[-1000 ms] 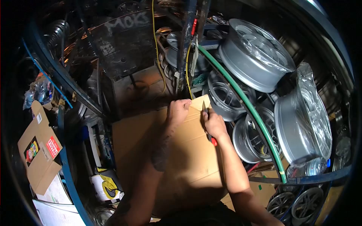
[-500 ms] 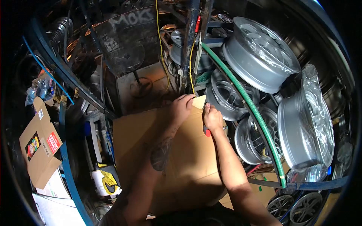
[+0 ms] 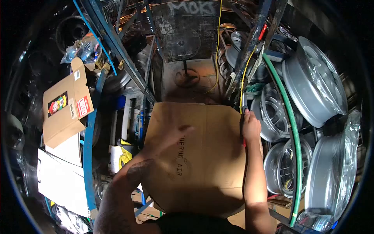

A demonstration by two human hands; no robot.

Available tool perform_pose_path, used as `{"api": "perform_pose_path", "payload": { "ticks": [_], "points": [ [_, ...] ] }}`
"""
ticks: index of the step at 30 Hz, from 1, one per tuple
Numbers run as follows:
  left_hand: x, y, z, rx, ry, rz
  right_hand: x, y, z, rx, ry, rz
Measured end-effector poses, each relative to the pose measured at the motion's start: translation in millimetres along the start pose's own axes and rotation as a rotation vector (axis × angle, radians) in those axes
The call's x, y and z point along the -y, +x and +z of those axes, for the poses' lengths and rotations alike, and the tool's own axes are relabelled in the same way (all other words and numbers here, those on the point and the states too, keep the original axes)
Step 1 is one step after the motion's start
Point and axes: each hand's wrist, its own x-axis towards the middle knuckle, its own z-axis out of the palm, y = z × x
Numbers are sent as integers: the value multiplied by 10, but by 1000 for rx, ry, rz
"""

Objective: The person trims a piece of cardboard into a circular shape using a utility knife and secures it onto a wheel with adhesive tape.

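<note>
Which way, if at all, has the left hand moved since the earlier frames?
Yes, leftward: the left hand, blurred, is now farther from the green hose, over the left part of the cardboard; earlier it was near the far right corner.

Left hand (image 3: 172, 134) is motion-blurred, fingers smeared over cardboard (image 3: 220, 156). Start of print (image 3: 180, 162) can't be made out. Right hand (image 3: 252, 126) hides middle of knife (image 3: 244, 104). Dark clothing (image 3: 191, 225) covers part of cardboard's near edge. Fine lettering on carton (image 3: 60, 121) too small to read.
</note>
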Motion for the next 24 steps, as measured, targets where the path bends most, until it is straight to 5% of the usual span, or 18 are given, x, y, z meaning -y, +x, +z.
{"api": "perform_pose_path", "payload": {
  "ticks": [2,5,8,10,14,17,20,24],
  "points": [
    [243,-73,-166,-200,146,-160,151,-43,-18,51,-10,50],
    [344,67,-523,202,-246,-124,278,-61,320,-46,172,-158],
    [605,91,-285,106,-316,26,1033,-122,724,117,447,-394],
    [731,21,-122,129,-220,-71,1449,-108,1293,270,436,-582],
    [780,-518,-185,-157,-63,-17,2057,-205,1266,404,305,-638],
    [906,-902,-243,-195,-341,9,2092,-132,1304,474,217,-634],
    [817,-985,-119,-287,-293,-132,2191,-111,1389,465,143,-660],
    [929,-891,-246,-48,-287,-149,2183,-124,1439,437,206,-638]
  ]
}}
